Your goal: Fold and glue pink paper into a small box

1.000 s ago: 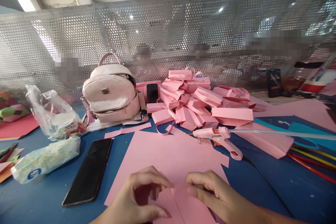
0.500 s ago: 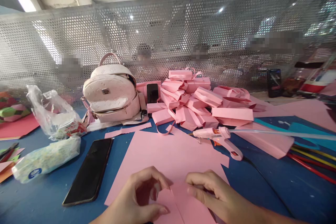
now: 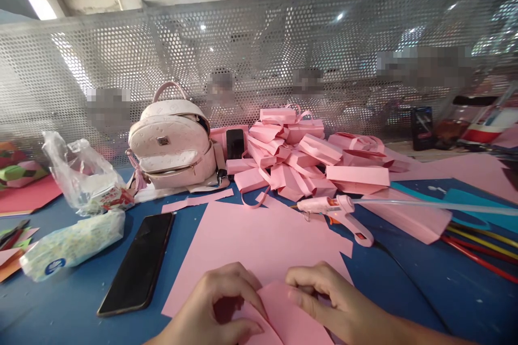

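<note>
Both hands are at a folded piece of pink paper (image 3: 293, 315) near the bottom of the view. My left hand (image 3: 220, 302) has its fingers bent over the paper's left flap, thumb below and fingertips on the fold. My right hand (image 3: 329, 299) pinches the paper's right side between thumb and curled fingers. Beneath them lies a large flat pink sheet (image 3: 246, 232). Beyond it a pink glue gun (image 3: 338, 210) rests on its side, a long clear glue stick running out of its back. The paper's lower edge is cut off by the frame.
Folded pink paper pieces (image 3: 291, 156) are heaped at the back. A white backpack (image 3: 174, 140) stands left of them. A black phone (image 3: 137, 264), a tissue pack (image 3: 73, 245) and a clear plastic bag (image 3: 76, 172) lie left on the blue table (image 3: 457, 307). The glue gun's cord (image 3: 413, 283) trails right.
My left hand's fingers have moved right and down along the fold, closing in on the flap. The paper's top edge now rises higher between the hands. My right hand has barely moved.
</note>
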The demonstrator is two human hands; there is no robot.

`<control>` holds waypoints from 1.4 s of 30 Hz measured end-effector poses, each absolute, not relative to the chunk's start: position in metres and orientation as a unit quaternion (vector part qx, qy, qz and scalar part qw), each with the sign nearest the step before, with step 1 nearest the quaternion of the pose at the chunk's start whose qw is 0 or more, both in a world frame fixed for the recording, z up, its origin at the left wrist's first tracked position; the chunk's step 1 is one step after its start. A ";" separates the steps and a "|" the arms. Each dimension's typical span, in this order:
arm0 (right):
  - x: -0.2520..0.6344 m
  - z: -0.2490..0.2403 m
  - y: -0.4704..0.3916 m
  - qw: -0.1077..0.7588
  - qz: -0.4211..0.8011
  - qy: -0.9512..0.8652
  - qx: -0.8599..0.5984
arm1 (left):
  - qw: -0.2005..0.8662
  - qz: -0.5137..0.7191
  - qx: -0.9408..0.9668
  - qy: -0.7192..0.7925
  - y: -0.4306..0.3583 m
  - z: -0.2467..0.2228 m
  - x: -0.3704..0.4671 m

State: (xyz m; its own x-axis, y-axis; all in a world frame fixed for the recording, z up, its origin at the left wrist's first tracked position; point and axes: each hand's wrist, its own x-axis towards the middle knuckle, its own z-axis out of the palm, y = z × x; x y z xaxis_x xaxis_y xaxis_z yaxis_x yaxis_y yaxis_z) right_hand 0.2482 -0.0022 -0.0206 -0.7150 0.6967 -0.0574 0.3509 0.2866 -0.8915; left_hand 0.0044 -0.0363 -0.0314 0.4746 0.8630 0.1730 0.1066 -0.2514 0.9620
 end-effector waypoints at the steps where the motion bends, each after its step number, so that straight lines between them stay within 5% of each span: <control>1: 0.248 -0.021 -0.002 0.175 0.496 -0.782 -0.335 | 0.505 0.381 0.692 0.347 -0.037 -0.032 0.005; 24: 0.247 -0.020 -0.003 0.180 0.495 -0.776 -0.346 | 0.570 0.377 0.606 0.408 -0.041 -0.031 0.002; 42: 0.246 -0.016 -0.003 0.172 0.495 -0.782 -0.338 | 0.470 0.304 0.757 0.338 -0.041 -0.025 0.005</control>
State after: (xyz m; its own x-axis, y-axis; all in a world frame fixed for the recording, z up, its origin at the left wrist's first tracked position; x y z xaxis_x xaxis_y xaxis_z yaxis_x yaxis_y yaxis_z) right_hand 0.2457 -0.0028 -0.0159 -0.7126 0.6985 -0.0660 0.3582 0.2812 -0.8903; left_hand 0.0046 -0.0409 -0.0250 0.5867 0.7973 0.1418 0.2259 -0.3293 0.9168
